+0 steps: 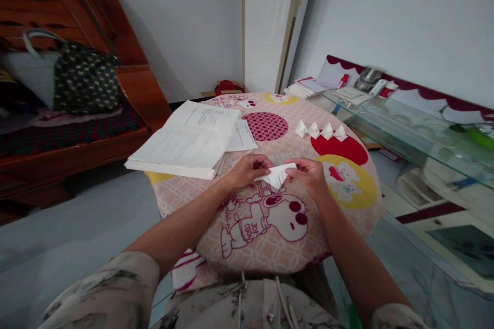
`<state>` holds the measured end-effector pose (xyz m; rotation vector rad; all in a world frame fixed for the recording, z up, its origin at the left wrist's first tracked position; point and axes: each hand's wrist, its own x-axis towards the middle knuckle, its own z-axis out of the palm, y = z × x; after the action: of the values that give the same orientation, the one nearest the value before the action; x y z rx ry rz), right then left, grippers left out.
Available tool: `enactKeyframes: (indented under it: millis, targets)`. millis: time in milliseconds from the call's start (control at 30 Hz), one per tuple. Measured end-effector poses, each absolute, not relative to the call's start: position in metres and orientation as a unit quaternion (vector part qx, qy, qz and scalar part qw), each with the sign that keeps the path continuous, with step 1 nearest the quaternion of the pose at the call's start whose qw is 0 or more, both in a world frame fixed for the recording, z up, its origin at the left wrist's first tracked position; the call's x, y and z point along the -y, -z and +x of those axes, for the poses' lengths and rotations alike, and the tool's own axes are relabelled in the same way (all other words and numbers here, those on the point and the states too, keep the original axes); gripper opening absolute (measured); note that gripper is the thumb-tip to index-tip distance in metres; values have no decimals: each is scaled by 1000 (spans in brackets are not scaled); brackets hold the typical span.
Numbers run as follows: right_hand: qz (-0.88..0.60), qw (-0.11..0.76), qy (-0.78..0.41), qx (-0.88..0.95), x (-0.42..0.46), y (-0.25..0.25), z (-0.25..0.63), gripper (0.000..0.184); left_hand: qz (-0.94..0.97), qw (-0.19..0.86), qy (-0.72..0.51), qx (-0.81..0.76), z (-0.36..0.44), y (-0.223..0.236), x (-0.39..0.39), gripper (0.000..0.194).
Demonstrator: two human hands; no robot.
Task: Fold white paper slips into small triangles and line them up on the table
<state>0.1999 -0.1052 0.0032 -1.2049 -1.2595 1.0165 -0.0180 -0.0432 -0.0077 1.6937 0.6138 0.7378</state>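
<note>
the left hand (250, 169) and the right hand (306, 175) hold a small white paper (278, 177) over the counter (372, 231). the left grip is pinched on the paper's left end, and the right grip is pinched on its right end. the paper is folded, its bottom comes to a point, and small dark print shows on it.

a pink cloth (208, 236) covers the counter. a dog (287, 218) in dark glasses is drawn on it, just below the paper. past the right hand, four little white shapes (328, 132) with pointy tops stand in a row, by a red patch (343, 153) on the cloth. to the left is a big open book (179, 139), with a loose sheet (243, 136) poking out beside it. a glass shelf (417, 126) is on the right. on the far left, a dark bag (87, 79) sits on a wooden seat (137, 90).
</note>
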Motion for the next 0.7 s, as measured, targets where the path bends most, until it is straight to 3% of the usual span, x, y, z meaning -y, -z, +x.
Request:
enactKeyframes:
  millis: [367, 567, 700]
  targets:
    - [-485, 533, -449, 528, 106, 0, 201, 25, 679, 620, -306, -246, -17, 14, 41, 28]
    - [-455, 508, -502, 532, 108, -1, 197, 36, 643, 647, -320, -256, -16, 11, 43, 32]
    - [-467, 507, -473, 549, 109, -4, 193, 28, 639, 654, -314, -256, -15, 11, 44, 33]
